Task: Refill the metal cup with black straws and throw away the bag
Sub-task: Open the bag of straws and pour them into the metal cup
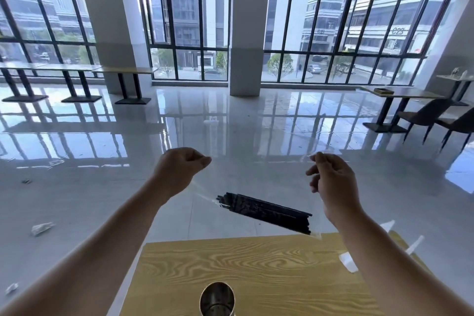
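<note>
A clear plastic bag [256,179] is stretched in the air between my two hands, above the far edge of the table. My left hand [177,174] pinches the bag's upper left corner; my right hand [331,182] pinches its upper right corner. A bundle of black straws [264,210] lies slanted at the bottom of the bag, its right end lower. The metal cup [217,299] stands upright on the wooden table [269,272] at the bottom of the view, open end up, with no straws showing in it.
Scraps of clear plastic [348,261] lie on the table's right side. Crumpled litter [41,228] dots the glossy tiled floor at left. Long tables [77,68] line the windows; another table with dark chairs [431,115] stands at right.
</note>
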The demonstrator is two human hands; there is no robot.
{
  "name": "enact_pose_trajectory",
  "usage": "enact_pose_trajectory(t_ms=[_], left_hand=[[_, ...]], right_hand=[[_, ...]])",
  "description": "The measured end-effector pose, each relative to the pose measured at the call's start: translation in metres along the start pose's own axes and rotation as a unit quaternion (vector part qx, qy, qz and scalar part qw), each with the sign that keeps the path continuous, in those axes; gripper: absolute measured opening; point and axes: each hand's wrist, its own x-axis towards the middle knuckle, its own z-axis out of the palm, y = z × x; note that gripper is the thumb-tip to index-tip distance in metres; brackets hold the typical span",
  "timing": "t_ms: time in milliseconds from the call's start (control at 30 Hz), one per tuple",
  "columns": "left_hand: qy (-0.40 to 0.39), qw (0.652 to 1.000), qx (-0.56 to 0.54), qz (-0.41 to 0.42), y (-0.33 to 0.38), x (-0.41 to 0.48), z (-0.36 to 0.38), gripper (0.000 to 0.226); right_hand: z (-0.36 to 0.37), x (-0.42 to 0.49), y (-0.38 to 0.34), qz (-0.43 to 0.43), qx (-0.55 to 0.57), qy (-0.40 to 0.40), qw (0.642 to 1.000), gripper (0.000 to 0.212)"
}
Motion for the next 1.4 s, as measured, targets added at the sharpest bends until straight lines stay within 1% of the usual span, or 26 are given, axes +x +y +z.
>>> enact_pose_trajectory(t_ms=[33, 67, 100, 133, 167, 233, 300, 400, 533, 733, 967, 1167, 1267, 1400], left_hand=[[-0.075, 0.994, -0.069, -0.039, 0.004, -0.001, -0.003, 0.016], [-0.158, 0.978, -0.125, -0.050, 0.009, -0.005, -0.005, 0.015], [-0.221, 0.956, -0.190, -0.038, 0.014, -0.007, -0.006, 0.014], [-0.251, 0.933, -0.256, -0.023, 0.018, -0.008, -0.007, 0.013], [-0.238, 0.928, -0.286, -0.010, 0.020, -0.012, -0.011, 0.013], [-0.162, 0.942, -0.294, 0.011, 0.016, -0.017, -0.019, 0.015], [-0.129, 0.947, -0.293, 0.020, 0.008, -0.020, -0.022, 0.016], [-0.111, 0.961, -0.253, 0.020, -0.004, -0.024, -0.022, 0.015], [-0.112, 0.969, -0.219, 0.010, -0.019, -0.027, -0.017, 0.016], [-0.086, 0.973, -0.213, -0.014, -0.038, -0.033, -0.003, 0.015], [-0.092, 0.960, -0.258, -0.063, -0.070, -0.057, 0.027, 0.012], [-0.113, 0.951, -0.275, -0.087, -0.098, -0.079, 0.060, 0.012], [-0.130, 0.945, -0.282, -0.099, -0.111, -0.087, 0.074, 0.012], [-0.152, 0.937, -0.291, -0.119, -0.123, -0.098, 0.091, 0.018]], right_hand=[[0.003, 0.000, 0.002, 0.007, -0.014, 0.004, 1.000, 0.024], [0.005, -0.001, 0.005, 0.015, -0.026, 0.009, 1.000, 0.024], [0.007, 0.000, 0.007, 0.019, -0.028, 0.013, 0.999, 0.025], [0.008, 0.001, 0.007, 0.023, -0.025, 0.017, 0.999, 0.025], [0.007, 0.002, 0.009, 0.025, -0.020, 0.023, 0.999, 0.025], [0.004, 0.004, 0.011, 0.017, -0.016, 0.022, 0.999, 0.025], [-0.003, 0.004, 0.012, 0.013, -0.022, 0.017, 1.000, 0.025], [-0.007, 0.004, 0.011, 0.006, -0.022, 0.003, 1.000, 0.025], [-0.011, 0.004, 0.006, -0.016, -0.024, -0.012, 1.000, 0.024], [-0.013, 0.002, 0.008, -0.055, -0.053, -0.025, 0.997, 0.021], [-0.024, -0.010, 0.021, -0.075, -0.094, -0.053, 0.991, 0.021], [-0.042, -0.027, 0.047, -0.059, -0.121, -0.059, 0.989, 0.022], [-0.054, -0.035, 0.061, -0.047, -0.126, -0.062, 0.989, 0.026], [-0.068, -0.045, 0.076, -0.035, -0.147, -0.064, 0.987, 0.027]])
